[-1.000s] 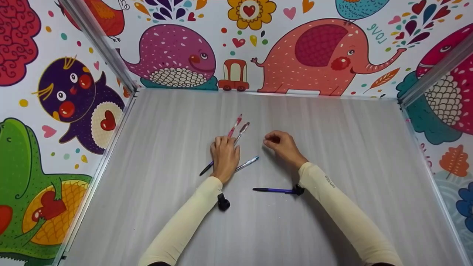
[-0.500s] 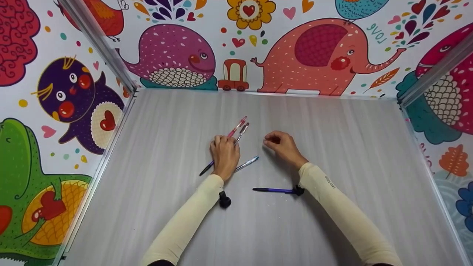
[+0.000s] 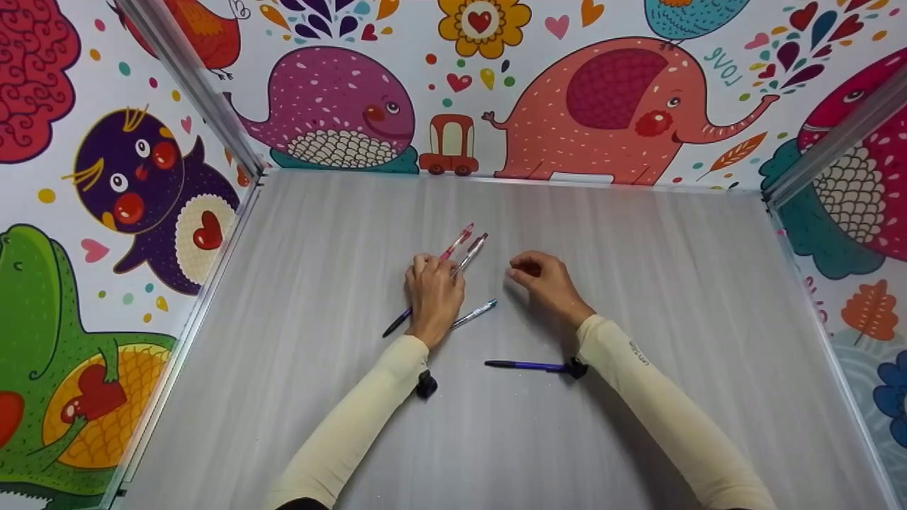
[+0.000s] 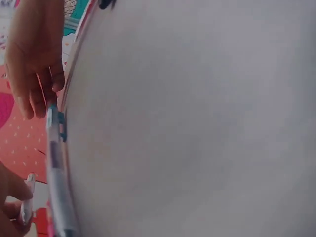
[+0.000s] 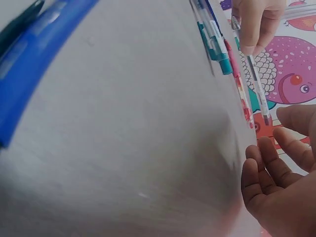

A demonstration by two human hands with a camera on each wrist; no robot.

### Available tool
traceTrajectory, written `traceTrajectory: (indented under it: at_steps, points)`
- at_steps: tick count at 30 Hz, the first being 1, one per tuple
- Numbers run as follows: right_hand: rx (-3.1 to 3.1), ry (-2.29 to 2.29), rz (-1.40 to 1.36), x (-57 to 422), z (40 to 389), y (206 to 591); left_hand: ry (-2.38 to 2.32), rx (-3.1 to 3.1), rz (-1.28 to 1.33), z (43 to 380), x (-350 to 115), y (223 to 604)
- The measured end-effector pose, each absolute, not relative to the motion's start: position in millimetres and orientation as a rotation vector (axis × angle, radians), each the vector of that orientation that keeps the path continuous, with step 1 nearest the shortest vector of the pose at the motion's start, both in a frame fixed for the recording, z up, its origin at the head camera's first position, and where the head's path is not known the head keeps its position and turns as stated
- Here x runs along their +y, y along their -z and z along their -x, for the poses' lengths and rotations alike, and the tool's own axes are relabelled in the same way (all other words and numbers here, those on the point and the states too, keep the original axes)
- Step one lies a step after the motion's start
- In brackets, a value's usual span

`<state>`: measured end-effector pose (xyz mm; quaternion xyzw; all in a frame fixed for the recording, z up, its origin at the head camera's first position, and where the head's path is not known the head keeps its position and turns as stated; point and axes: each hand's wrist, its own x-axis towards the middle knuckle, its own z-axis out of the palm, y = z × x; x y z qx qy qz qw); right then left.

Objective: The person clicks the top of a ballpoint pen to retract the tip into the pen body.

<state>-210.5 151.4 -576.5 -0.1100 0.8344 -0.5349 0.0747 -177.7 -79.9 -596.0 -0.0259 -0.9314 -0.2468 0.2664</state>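
My left hand (image 3: 434, 297) pinches a clear-barrelled pen (image 5: 256, 86) with a dark reddish end. In the right wrist view that pen stands off the table, slanting downward from the fingertips. Under and beside the left hand lie a pink pen (image 3: 457, 241), a dark blue pen with a black end (image 3: 397, 323) and a clear pen with a teal end (image 3: 476, 313); the hand hides parts of them. To the right, my right hand (image 3: 547, 282) hovers near the tabletop, fingers loosely curled with nothing between them. Its palm faces the left hand.
A blue-purple pen (image 3: 524, 365) lies on the grey tabletop (image 3: 354, 439) by the right wrist, partly covered by the black wrist camera (image 3: 576, 367). Printed cartoon panels (image 3: 340, 106) and metal rails (image 3: 191, 92) border the table at the back and sides.
The pink pen's far end has shifted right. The clear pen in my left hand has moved slightly up and to the right. My right hand stays almost still.
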Motion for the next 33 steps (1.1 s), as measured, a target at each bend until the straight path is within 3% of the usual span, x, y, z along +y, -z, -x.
traceTrajectory:
  at_steps: [33]
  points:
    - [2.394, 2.085, 0.435, 166, 172, 540, 1.171, -2.405, 0.24, 129, -38, 547]
